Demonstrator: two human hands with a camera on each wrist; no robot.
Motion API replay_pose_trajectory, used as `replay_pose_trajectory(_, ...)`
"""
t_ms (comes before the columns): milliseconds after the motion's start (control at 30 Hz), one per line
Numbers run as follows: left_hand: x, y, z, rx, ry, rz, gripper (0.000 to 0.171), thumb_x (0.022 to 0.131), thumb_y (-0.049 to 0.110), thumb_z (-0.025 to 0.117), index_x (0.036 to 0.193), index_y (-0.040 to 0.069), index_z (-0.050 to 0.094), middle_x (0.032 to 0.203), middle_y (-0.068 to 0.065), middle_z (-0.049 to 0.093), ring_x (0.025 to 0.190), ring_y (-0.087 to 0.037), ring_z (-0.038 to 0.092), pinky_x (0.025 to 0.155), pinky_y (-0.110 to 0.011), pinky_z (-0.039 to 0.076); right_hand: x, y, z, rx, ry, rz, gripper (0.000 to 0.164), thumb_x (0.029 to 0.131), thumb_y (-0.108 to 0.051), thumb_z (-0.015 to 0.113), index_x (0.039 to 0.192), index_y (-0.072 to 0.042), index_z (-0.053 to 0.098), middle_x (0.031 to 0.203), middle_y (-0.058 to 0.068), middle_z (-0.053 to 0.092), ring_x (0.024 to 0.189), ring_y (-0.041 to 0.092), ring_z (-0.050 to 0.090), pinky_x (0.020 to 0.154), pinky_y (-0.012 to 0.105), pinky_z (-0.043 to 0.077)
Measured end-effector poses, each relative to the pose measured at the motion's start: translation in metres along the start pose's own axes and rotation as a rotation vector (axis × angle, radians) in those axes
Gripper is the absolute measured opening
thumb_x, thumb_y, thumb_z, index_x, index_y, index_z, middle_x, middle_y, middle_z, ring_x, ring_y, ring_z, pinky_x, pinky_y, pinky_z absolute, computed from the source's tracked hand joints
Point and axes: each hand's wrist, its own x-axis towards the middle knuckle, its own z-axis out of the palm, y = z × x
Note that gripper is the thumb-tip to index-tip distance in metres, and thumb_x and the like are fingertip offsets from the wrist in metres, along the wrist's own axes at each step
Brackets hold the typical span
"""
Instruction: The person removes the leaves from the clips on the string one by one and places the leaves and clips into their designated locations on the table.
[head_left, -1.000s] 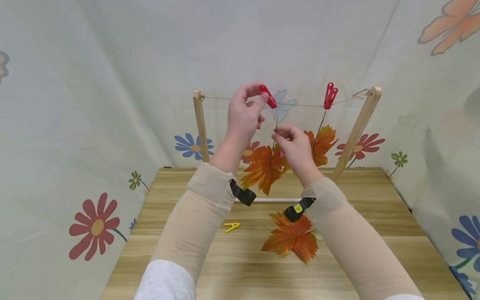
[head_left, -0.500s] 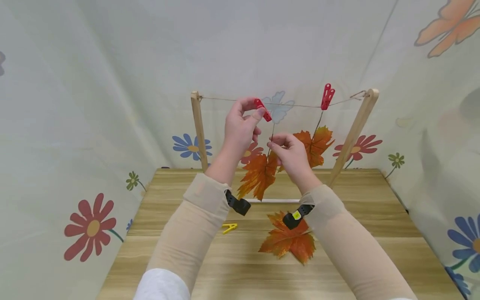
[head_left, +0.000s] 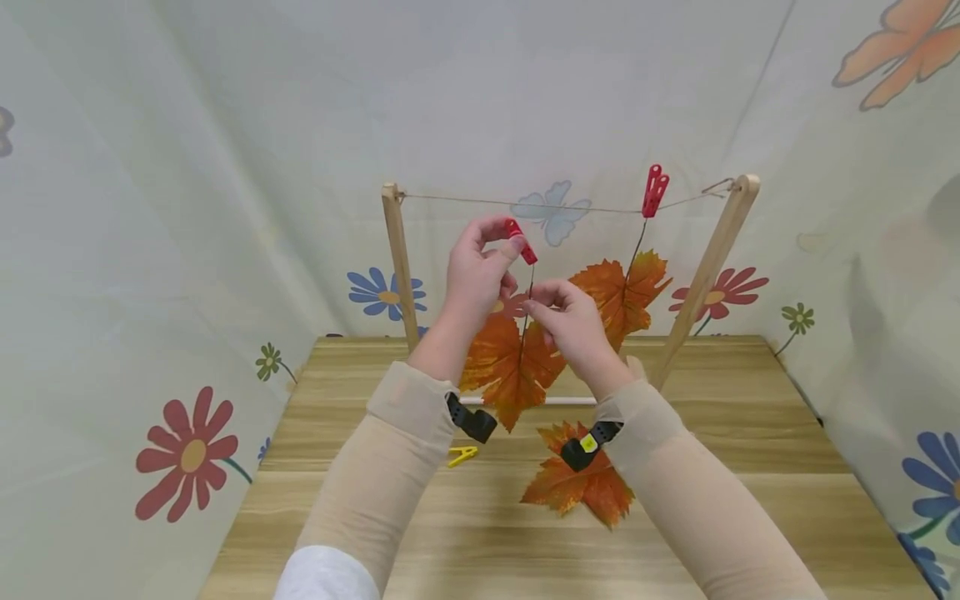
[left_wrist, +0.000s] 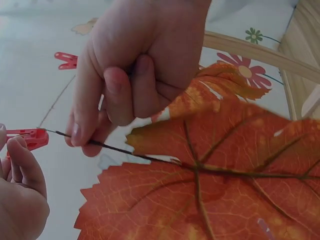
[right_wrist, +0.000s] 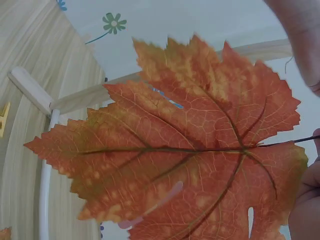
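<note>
My left hand (head_left: pixel 477 271) pinches a red clothespin (head_left: pixel 522 242) between thumb and fingers, below the string. The lower end of this clothespin meets the top of a dark leaf stem (left_wrist: pixel 107 146); whether it grips the stem I cannot tell. Thumb and fingertips of my right hand (head_left: pixel 573 325) pinch that stem a little lower down. An orange artificial maple leaf (right_wrist: pixel 195 150) hangs from the stem, spread flat below both hands. To the right, a second red clothespin (head_left: pixel 656 192) on the string holds another maple leaf (head_left: pixel 626 287) by its stem.
A thin string (head_left: pixel 465 199) runs between two wooden posts (head_left: pixel 401 258). On the wooden table (head_left: pixel 712 517) lie a third maple leaf (head_left: pixel 577 479) and a yellow clothespin (head_left: pixel 462 455). A white rod (head_left: pixel 558 401) crosses low between the posts.
Both hands have moved down and slightly left, bringing the red clothespin from the string to below it. The held leaf has come lower and now faces the head camera more broadly.
</note>
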Motion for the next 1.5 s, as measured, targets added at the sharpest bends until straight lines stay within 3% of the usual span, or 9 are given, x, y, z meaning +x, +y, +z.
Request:
replay_pose_trajectory(267, -0.004, -0.010, -0.013, 0.044, -0.014, -0.004, 0.036, 0.090, 0.021, 0.064, 0.122, 0.011, 0.053, 0.111, -0.005, 0.057, 0.049, -0.021, 0.047, 0.046, -0.024, 0.047, -0.006, 0.004, -0.001, 0.009, -0.008, 0.005, 0.022, 0.090, -0.022, 0.064, 0.106, -0.007, 0.060, 0.083, 0.006, 0.053, 0.048, 0.015, 0.041, 0.046, 0.025, 0.038)
replay_pose_trajectory(467, -0.005, -0.015, -0.022, 0.064, -0.019, -0.064, 0.035, 0.089, 0.022, 0.066, 0.121, 0.013, 0.053, 0.111, -0.003, 0.057, 0.052, -0.019, 0.047, 0.043, -0.022, 0.042, -0.012, 0.008, -0.009, 0.027, 0.027, -0.022, 0.018, 0.088, -0.017, 0.066, 0.101, -0.006, 0.060, 0.084, 0.003, 0.056, 0.047, 0.013, 0.041, 0.044, 0.023, 0.039)
replay_pose_trajectory(600, -0.008, -0.022, -0.024, 0.068, -0.015, -0.100, 0.035, 0.089, 0.022, 0.066, 0.121, 0.013, 0.054, 0.110, -0.002, 0.059, 0.051, -0.018, 0.045, 0.042, -0.022, 0.040, -0.017, 0.010, -0.021, 0.032, 0.061, -0.029, 0.017, 0.087, -0.018, 0.068, 0.099, -0.009, 0.061, 0.084, 0.001, 0.057, 0.047, 0.012, 0.040, 0.044, 0.022, 0.039)
replay_pose_trajectory(967, -0.017, -0.045, -0.025, 0.072, -0.015, -0.153, 0.035, 0.089, 0.020, 0.066, 0.119, 0.012, 0.053, 0.106, -0.006, 0.058, 0.048, -0.015, 0.046, 0.041, -0.020, 0.040, -0.029, 0.017, -0.042, 0.070, 0.075, -0.021, 0.030, 0.091, -0.017, 0.063, 0.111, 0.003, 0.053, 0.083, -0.001, 0.054, 0.048, 0.011, 0.040, 0.046, 0.022, 0.039)
replay_pose_trajectory(1200, -0.019, -0.055, -0.029, 0.087, -0.006, -0.187, 0.035, 0.089, 0.022, 0.066, 0.120, 0.012, 0.054, 0.107, -0.005, 0.056, 0.051, -0.019, 0.047, 0.043, -0.022, 0.041, -0.030, 0.025, -0.055, 0.088, 0.110, -0.009, 0.029, 0.091, -0.014, 0.062, 0.110, 0.006, 0.051, 0.082, -0.001, 0.055, 0.048, 0.010, 0.040, 0.046, 0.020, 0.039)
replay_pose_trajectory(1500, -0.024, -0.067, -0.034, 0.088, 0.009, -0.211, 0.035, 0.091, 0.022, 0.064, 0.123, 0.013, 0.054, 0.106, -0.006, 0.057, 0.049, -0.014, 0.044, 0.042, -0.021, 0.040, -0.035, 0.031, -0.068, 0.152, 0.168, 0.002, 0.016, 0.092, -0.009, 0.060, 0.102, -0.001, 0.051, 0.084, 0.000, 0.054, 0.046, 0.009, 0.039, 0.044, 0.020, 0.037)
